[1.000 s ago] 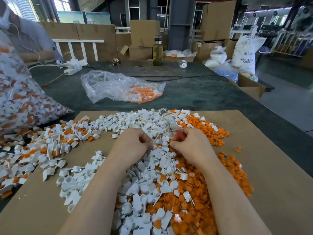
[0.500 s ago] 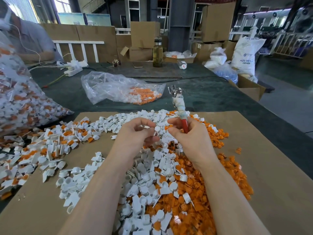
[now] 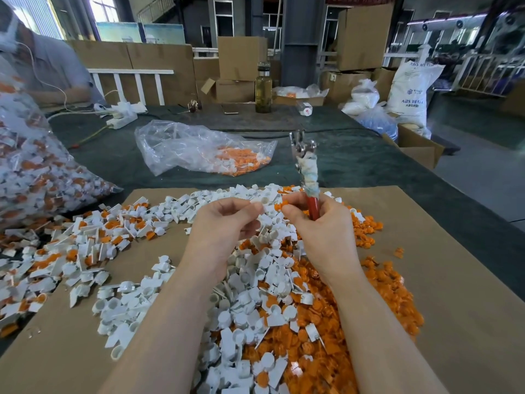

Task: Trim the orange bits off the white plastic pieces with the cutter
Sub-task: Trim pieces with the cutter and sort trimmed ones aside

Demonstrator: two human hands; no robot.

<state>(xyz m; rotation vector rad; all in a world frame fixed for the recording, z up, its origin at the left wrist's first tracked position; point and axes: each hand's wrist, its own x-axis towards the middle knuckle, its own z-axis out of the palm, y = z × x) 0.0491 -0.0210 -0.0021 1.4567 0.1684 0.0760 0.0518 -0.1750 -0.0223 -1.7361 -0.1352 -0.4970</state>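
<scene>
**A:** What is each hand doing?

**B:** The left hand point(image 3: 224, 223) is pinching a small white plastic piece point(image 3: 265, 208) between thumb and forefinger, above the centre of the heaped white plastic pieces and loose orange offcuts point(image 3: 284, 294) on the brown cardboard sheet point(image 3: 468, 294). The right hand point(image 3: 324, 231) is curling round the red-handled, rag-wrapped metal cutter point(image 3: 308, 172), whose metal head is pointing up toward twelve o'clock.

**A:** Is the orange already off?

**B:** I cannot tell; the right thumb and forefinger are meeting the piece at an orange bit point(image 3: 279, 207).

**A:** How should the cut go?

**B:** I'd judge: tip the cutter head down toward nine o'clock, close the blades flush against the white, and drop scrap toward four o'clock, where orange is already collecting.
</scene>
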